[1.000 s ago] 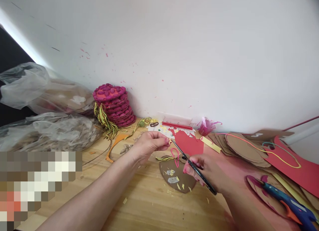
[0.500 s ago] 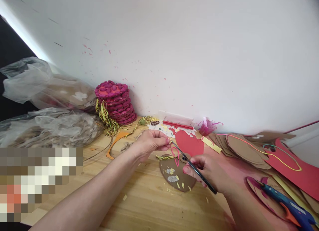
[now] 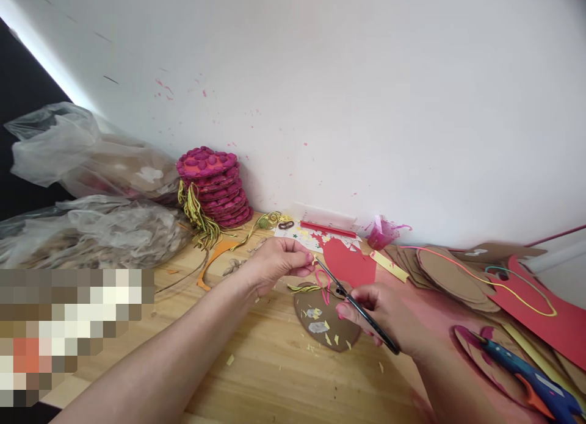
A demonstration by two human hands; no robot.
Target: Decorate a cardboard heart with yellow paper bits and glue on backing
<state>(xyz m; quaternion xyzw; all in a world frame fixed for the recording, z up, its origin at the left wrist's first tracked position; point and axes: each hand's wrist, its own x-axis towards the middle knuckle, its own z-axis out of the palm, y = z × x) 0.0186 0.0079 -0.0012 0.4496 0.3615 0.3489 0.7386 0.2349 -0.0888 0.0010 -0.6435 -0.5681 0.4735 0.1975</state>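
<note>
My left hand (image 3: pixel 281 262) pinches a tiny yellow piece of paper (image 3: pixel 315 260) between thumb and fingertips. In my right hand (image 3: pixel 384 311) is a pair of scissors (image 3: pixel 366 317) with black handles, its tips beside the yellow piece. Below both hands lies a rounded brown cardboard piece (image 3: pixel 339 338) with yellow scraps and whitish patches on it. A pink cord loop (image 3: pixel 323 285) and yellow-green threads (image 3: pixel 304 288) rest at its upper edge. Behind the scissors lies a red paper shape (image 3: pixel 352 265), beside a white sheet (image 3: pixel 284 233) with small yellow and green stars.
A stack of magenta discs (image 3: pixel 213 192) with tassels stands at the back left, next to plastic bags (image 3: pixel 91 229). Cardboard ovals (image 3: pixel 451 274) are piled on the right. A blue glue gun (image 3: pixel 522 366) lies at front right. A white wall (image 3: pixel 366 94) rises behind.
The view has shifted very slightly. Both hands, the scissors and the yellow piece keep nearly the same places.
</note>
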